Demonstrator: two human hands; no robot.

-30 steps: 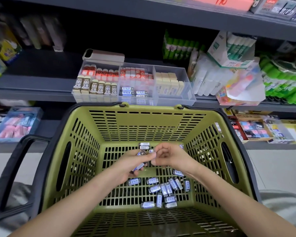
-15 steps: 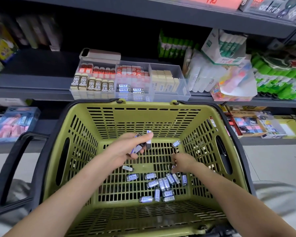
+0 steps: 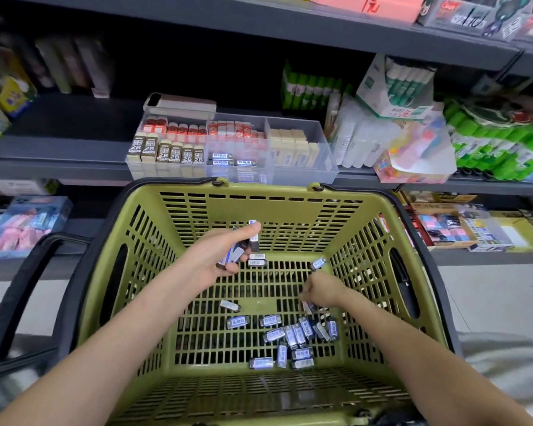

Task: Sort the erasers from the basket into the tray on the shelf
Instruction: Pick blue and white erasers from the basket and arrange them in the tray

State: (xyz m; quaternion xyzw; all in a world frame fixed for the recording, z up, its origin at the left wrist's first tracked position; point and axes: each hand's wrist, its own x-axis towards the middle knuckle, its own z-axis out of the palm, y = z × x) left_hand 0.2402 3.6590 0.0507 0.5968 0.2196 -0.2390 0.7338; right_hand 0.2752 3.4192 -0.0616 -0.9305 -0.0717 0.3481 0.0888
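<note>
An olive-green basket (image 3: 293, 207) fills the lower view. Several small black-and-silver wrapped erasers (image 3: 296, 336) lie scattered on its slatted floor. My left hand (image 3: 219, 256) is raised over the far part of the basket and grips a small bunch of these erasers (image 3: 253, 239). My right hand (image 3: 320, 292) is down near the basket floor, fingers curled over an eraser (image 3: 308, 307) at the edge of the pile. The clear divided tray (image 3: 302, 176) stands on the shelf just beyond the basket; its middle compartment holds matching black erasers (image 3: 233, 159).
The tray's left compartment holds 2B erasers (image 3: 166, 152), the right one cream erasers (image 3: 293, 147). A flat case (image 3: 182, 103) lies behind the tray. Glue sticks (image 3: 360, 139) and green packs (image 3: 499, 149) crowd the shelf to the right. The basket's black handle (image 3: 22, 302) hangs left.
My left hand has lifted up and away from the right hand, carrying its erasers toward the basket's far wall. My right hand dropped to the pile on the basket floor.
</note>
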